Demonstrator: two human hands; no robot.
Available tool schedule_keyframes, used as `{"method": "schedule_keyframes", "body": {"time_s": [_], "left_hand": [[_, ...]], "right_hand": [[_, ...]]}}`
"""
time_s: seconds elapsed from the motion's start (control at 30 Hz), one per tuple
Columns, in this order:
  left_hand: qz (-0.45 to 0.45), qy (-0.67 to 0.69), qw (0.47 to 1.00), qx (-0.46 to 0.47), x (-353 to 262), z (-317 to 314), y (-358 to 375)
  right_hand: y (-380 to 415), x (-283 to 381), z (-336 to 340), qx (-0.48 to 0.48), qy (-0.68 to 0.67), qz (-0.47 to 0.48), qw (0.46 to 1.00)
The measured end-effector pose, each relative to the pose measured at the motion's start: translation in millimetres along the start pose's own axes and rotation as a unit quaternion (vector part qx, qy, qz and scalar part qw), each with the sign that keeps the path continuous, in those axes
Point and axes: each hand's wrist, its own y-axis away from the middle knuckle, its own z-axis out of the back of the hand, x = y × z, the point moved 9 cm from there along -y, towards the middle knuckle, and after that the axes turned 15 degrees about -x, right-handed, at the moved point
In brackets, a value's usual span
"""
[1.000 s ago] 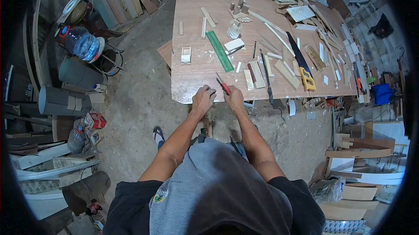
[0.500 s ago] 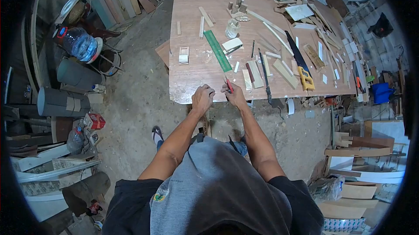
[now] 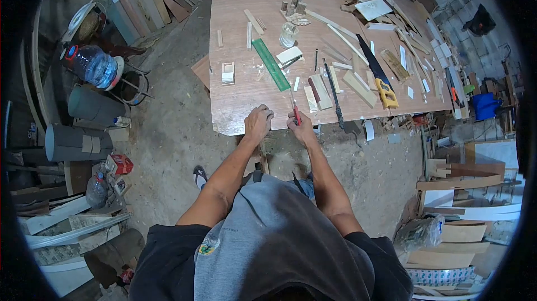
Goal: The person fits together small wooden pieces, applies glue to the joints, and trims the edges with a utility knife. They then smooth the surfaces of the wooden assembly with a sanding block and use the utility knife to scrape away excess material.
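My right hand (image 3: 302, 125) is wrapped round a red-handled cutter (image 3: 297, 115) at the front edge of the wooden table (image 3: 235, 100); its thin tip points away from me. To its left, my left hand (image 3: 258, 122) rests at the same edge with its fingers curled together; anything between them is too small to make out. A green ruler (image 3: 271, 65) lies just beyond both hands. Right of the cutter are a pale wood strip (image 3: 310, 98) and a wood block with a dark red side (image 3: 320, 91).
A handsaw with a yellow handle (image 3: 386, 93) lies to the right, near wood scraps (image 3: 394, 63). A glass jar (image 3: 288, 35) stands beyond the ruler. On the left floor side, a large water bottle (image 3: 95, 67) sits on a stand.
The view has shifted, so the table and its items appear slightly further left. The cutter in my right hand now points more directly away from me. My left hand stays curled at the edge.
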Motion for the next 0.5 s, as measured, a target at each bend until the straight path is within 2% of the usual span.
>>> {"method": "schedule_keyframes", "body": {"time_s": [0.17, 0.23, 0.3, 0.37, 0.43, 0.5], "left_hand": [[-0.026, 0.012, 0.999, 0.016, 1, -2, -5], [-0.031, 0.014, 0.999, 0.038, 2, -3, -6], [-0.041, 0.022, 0.998, 0.05, 4, -5, -6], [-0.051, 0.029, 0.997, 0.057, 3, -6, -13], [-0.045, 0.028, 0.996, 0.068, 3, -4, -11], [-0.056, 0.028, 0.996, 0.069, -1, -1, -11]], "right_hand": [[32, 28, 12, -0.079, 0.053, 0.055, 0.994], [57, 12, 6, -0.037, -0.012, -0.169, 0.985], [68, -21, -11, -0.065, 0.006, -0.151, 0.986], [74, -25, -27, -0.091, 0.024, -0.13, 0.987], [91, -10, -42, -0.082, 0.099, -0.117, 0.985], [98, -2, -52, -0.083, 0.118, -0.117, 0.983]]}}
